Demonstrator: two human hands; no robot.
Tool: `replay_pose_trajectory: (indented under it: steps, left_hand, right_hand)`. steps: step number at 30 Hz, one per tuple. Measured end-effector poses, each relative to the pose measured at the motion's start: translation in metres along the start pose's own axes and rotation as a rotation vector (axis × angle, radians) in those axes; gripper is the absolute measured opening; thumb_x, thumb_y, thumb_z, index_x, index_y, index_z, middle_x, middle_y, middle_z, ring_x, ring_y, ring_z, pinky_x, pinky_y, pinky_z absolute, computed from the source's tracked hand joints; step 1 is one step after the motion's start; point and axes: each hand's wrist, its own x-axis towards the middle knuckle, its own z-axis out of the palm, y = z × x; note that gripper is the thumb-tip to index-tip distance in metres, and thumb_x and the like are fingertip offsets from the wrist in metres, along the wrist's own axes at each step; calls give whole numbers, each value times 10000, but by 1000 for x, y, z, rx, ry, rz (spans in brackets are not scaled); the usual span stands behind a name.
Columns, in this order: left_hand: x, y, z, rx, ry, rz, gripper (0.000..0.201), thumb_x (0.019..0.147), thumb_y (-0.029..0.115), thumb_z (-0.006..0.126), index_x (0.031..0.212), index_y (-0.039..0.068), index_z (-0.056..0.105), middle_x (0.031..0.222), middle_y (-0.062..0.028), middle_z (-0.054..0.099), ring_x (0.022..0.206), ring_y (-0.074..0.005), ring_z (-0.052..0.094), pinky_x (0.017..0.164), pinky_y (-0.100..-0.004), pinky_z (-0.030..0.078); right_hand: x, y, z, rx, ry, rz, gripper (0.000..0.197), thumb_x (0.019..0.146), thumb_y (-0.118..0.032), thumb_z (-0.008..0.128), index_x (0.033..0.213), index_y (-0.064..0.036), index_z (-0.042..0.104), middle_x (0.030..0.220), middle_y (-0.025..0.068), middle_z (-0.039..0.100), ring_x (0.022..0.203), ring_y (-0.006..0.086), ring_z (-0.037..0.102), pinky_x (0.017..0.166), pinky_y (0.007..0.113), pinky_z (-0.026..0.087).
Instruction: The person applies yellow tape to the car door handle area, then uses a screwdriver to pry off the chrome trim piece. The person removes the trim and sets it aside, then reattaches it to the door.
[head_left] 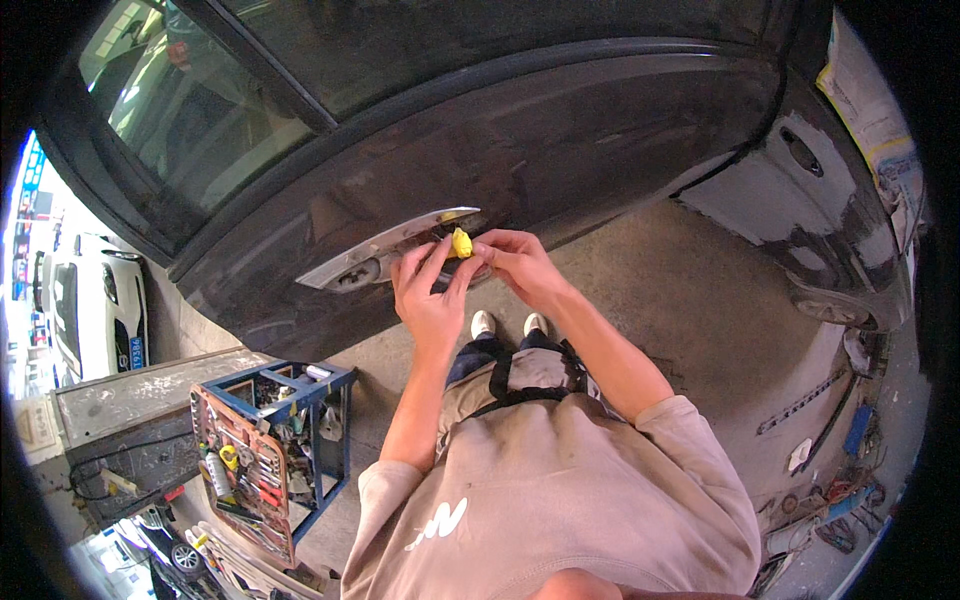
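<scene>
Between the fingers of both hands, just in front of a silver strip [332, 269], sits a small bright yellow piece [461, 243]. The left hand [430, 290] has its fingers drawn narrow around the piece's left and lower sides, holding it. The fingers of the right hand [528, 268] come together at its right edge; I cannot tell whether they grip it or only touch it. The strip runs at a slant along a dark car door [560, 130], its right end just above the yellow piece. Farther up are the side windows [200, 110]. Below the hands, two pale shoes [483, 322] stand on the floor [640, 300]. Well off to the right is a body panel with grey patches [750, 190]; at lower left, a blue-framed cart [341, 430] stands beside an open tool case [281, 540], with a white car [122, 285] beyond
</scene>
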Motion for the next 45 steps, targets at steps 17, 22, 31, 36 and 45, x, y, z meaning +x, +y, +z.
replay_pose_trajectory:
  steps: [17,22,31,36,45]
  left_hand:
    - [29,-1,-30,-103,-66,76,343,771,-100,687,1081,35,743,987,-115,678,920,-320,664,805,-399,542]
    - [34,15,-28,-207,-89,10,329,764,-83,700,1070,33,734,1018,-106,710,984,-321,661,907,-432,528]
    - [-8,39,-44,-118,281,108,436,787,-106,718,1212,-18,673,1045,-126,662,906,-242,671,861,-394,562]
    - [-12,5,-3,-284,-18,-164,504,794,-30,828,1270,29,671,1011,-97,687,831,-188,721,734,-308,588]
    - [17,-16,-10,-208,-123,44,415,749,-82,775,1151,21,753,1056,-141,747,903,-230,763,805,-324,595]
  right_hand:
    - [-8,-38,51,-1088,192,-575,281,785,26,790,1057,2,726,1039,147,688,879,300,726,754,362,592]
    - [-5,-31,48,-1206,170,-748,281,740,18,775,1013,-14,716,987,156,677,834,362,708,728,415,582]
    - [-2,-32,44,-874,299,-421,221,869,91,646,1079,32,682,938,97,749,879,123,713,748,292,590]
    - [0,-29,41,-735,262,-357,197,923,106,611,1102,46,667,980,66,744,946,118,703,807,285,586]
    - [-35,-71,79,-1381,-65,-833,445,744,-124,798,1163,-71,656,1015,151,685,939,417,664,863,474,536]
